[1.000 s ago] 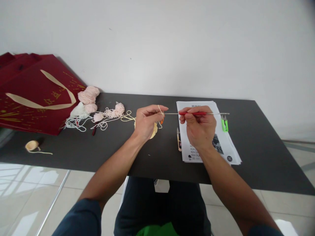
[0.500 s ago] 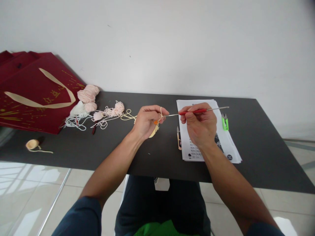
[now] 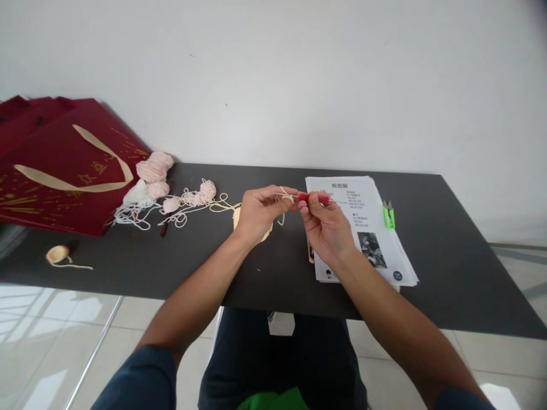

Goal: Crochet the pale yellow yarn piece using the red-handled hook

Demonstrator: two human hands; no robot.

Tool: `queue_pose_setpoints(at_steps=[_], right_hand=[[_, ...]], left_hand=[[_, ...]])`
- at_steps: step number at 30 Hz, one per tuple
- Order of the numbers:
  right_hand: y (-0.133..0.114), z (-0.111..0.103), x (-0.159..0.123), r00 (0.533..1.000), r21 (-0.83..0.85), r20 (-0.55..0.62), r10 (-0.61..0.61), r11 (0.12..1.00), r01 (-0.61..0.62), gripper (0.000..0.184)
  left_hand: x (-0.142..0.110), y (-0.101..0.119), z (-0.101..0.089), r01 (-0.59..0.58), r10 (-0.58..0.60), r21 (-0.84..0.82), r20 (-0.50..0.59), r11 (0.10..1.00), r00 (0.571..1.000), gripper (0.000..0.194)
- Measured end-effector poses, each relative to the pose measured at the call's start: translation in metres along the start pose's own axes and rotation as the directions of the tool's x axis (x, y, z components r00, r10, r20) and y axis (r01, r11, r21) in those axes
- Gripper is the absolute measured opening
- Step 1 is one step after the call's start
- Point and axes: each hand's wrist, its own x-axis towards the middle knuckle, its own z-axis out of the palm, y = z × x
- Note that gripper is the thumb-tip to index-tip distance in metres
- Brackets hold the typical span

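Observation:
My right hand (image 3: 327,228) pinches a crochet hook (image 3: 314,199) by its red handle, the thin metal shaft pointing left. My left hand (image 3: 260,213) is closed on a pale yellow crochet piece (image 3: 267,234), mostly hidden behind the fingers and palm. Yarn loops over the left fingertips, and the hook's shaft lies across them. A small orange item (image 3: 294,205), its kind unclear, sits between the two hands. Cream yarn (image 3: 222,202) trails leftward from the left hand over the dark table.
Printed sheets (image 3: 346,228) lie under my right forearm, with green thread snips (image 3: 388,215) at their right edge. Pink yarn balls (image 3: 154,167), tangled yarn (image 3: 200,193) and a red gift bag (image 3: 64,165) stand left. A small cream crocheted cup (image 3: 57,254) lies near the table's left front.
My right hand has moved left and brought the hook to the left fingertips, so its shaft now crosses the yarn there. More of the printed sheet shows.

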Motion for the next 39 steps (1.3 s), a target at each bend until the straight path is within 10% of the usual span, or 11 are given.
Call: queue_pose_setpoints(at_steps=[14, 21, 26, 31, 36, 39], right_hand=[[-0.003, 0.0, 0.003, 0.995, -0.147, -0.078, -0.069, 0.988, 0.057, 0.022], [0.0, -0.01, 0.006, 0.986, -0.291, 0.105, -0.131, 0.944, 0.156, 0.04], [0.02, -0.021, 0.012, 0.975, -0.725, 0.223, 0.019, 0.672, 0.152, 0.031], [0.03, -0.01, 0.008, 0.913, -0.793, 0.398, 0.088, 0.533, 0.294, 0.016], [0.03, 0.001, 0.004, 0.863, -0.808, 0.469, 0.187, 0.487, 0.333, 0.01], [0.022, 0.01, 0.002, 0.861, -0.745, 0.458, 0.223, 0.625, 0.234, 0.023]], left_hand=[[0.004, -0.009, 0.003, 0.056, -0.041, 0.151, -0.103, 0.987, 0.994, 0.018], [0.006, 0.008, 0.009, 0.089, -0.097, -0.042, -0.227, 0.995, 0.969, 0.009], [-0.005, 0.034, 0.019, 0.13, -0.151, -0.124, -0.175, 0.984, 0.973, 0.015], [-0.018, 0.05, 0.028, 0.158, -0.185, -0.177, -0.15, 0.972, 0.971, 0.017], [-0.022, 0.069, 0.033, 0.113, -0.141, -0.206, -0.131, 0.972, 0.981, 0.016], [-0.02, 0.077, 0.031, 0.081, -0.108, -0.178, -0.145, 0.981, 0.984, 0.016]])
